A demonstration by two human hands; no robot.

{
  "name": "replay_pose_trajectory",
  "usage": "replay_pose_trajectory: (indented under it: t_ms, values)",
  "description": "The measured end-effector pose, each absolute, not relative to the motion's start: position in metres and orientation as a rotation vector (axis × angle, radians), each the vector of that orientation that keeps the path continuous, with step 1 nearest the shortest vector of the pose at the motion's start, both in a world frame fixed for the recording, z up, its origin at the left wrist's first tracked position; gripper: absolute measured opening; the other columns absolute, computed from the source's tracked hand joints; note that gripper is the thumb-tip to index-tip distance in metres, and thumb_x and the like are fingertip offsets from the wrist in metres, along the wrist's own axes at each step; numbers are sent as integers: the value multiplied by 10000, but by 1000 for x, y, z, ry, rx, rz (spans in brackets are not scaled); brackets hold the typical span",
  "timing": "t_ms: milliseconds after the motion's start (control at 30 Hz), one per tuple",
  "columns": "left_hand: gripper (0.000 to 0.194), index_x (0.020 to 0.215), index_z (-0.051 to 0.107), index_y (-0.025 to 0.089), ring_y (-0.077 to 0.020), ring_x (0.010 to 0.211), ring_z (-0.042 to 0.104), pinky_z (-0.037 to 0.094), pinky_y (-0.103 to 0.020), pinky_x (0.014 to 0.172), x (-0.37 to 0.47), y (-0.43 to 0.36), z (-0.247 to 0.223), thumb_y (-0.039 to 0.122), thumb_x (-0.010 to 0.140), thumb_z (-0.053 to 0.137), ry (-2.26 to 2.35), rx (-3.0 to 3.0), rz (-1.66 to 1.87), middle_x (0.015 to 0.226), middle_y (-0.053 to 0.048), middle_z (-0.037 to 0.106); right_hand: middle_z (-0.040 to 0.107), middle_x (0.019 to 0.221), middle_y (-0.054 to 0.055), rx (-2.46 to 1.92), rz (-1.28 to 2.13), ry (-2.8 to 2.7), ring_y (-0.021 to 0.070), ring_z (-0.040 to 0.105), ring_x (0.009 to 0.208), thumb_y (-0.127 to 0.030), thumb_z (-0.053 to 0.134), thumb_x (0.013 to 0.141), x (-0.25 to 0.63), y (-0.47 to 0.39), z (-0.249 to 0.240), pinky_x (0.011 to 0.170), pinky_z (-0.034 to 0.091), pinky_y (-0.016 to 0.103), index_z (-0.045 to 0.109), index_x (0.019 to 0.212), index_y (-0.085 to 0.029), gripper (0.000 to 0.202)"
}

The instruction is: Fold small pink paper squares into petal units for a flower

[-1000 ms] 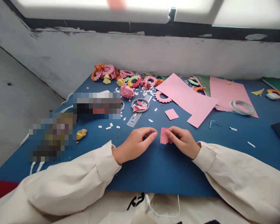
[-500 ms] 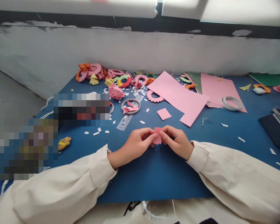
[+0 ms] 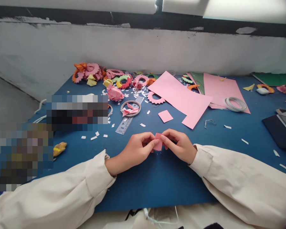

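A small folded piece of pink paper (image 3: 158, 145) is pinched between my two hands above the blue table (image 3: 143, 190). My left hand (image 3: 139, 147) grips its left edge with thumb and fingers. On the opposite edge, my right hand (image 3: 180, 144) holds it the same way; some fingertips are hidden behind the paper. Just beyond lies a pink paper square (image 3: 165, 116). Farther back rests a large pink sheet (image 3: 181, 95) with a notch cut from its near edge. A tape roll (image 3: 122, 112) encircles small folded pink pieces and sits over a clear ruler (image 3: 124, 126).
Crumpled and ring-shaped paper crafts (image 3: 115, 93) crowd the back left among white scraps. White tape rolls (image 3: 235, 104) lie on another pink sheet at right. A dark blue case (image 3: 277, 130) is at the right edge. A small yellow-brown figure (image 3: 59, 149) lies left, near blurred-out areas.
The view has shifted slightly, moving the table items a little leftward in the picture. Both hands keep their pinch on the paper, which is now tilted slightly differently.
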State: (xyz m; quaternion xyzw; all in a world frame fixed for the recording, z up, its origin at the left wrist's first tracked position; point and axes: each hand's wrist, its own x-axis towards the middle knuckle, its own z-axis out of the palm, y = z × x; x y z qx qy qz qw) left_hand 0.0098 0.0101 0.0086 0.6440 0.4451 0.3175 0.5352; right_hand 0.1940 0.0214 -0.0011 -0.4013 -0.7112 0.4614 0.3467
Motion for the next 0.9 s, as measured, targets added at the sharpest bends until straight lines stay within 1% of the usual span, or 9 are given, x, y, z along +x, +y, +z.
replay_pose_trajectory:
  t_ms: [233,533,667,767,900]
  values:
    - [220,870,613,152,-121,739,592,480,-215,693,11,9,13,345,883,508,1015,1539,768,796,-21,644,600,693,-10,-1010,1185,-1868,90,536,578,-386,465,910,195,22,1,559,444,221,571,829,-187,239]
    - [260,780,598,139,-121,669,569,452,-221,622,10,7,12,373,869,527,1055,1562,737,725,-15,621,575,637,-24,-994,1158,-1928,73,507,558,-350,453,920,196,22,3,540,413,197,554,781,-176,245]
    - [254,819,604,152,-120,727,579,461,-222,675,10,8,12,374,885,501,1016,1555,747,777,-13,629,571,628,-26,-987,1183,-1942,71,510,550,-352,448,922,196,22,2,542,422,195,554,776,-177,252]
    - [242,829,600,160,-119,732,581,458,-226,684,9,8,12,365,895,488,1030,1567,765,782,-11,636,585,672,-11,-984,1194,-1939,84,526,576,-369,457,917,196,21,0,556,443,210,558,818,-179,237]
    - [252,772,580,158,-103,655,551,431,-211,610,9,8,10,369,887,504,1057,1585,760,724,3,625,596,730,6,-983,1173,-1933,96,540,602,-371,489,901,196,21,-2,557,459,223,559,888,-180,204]
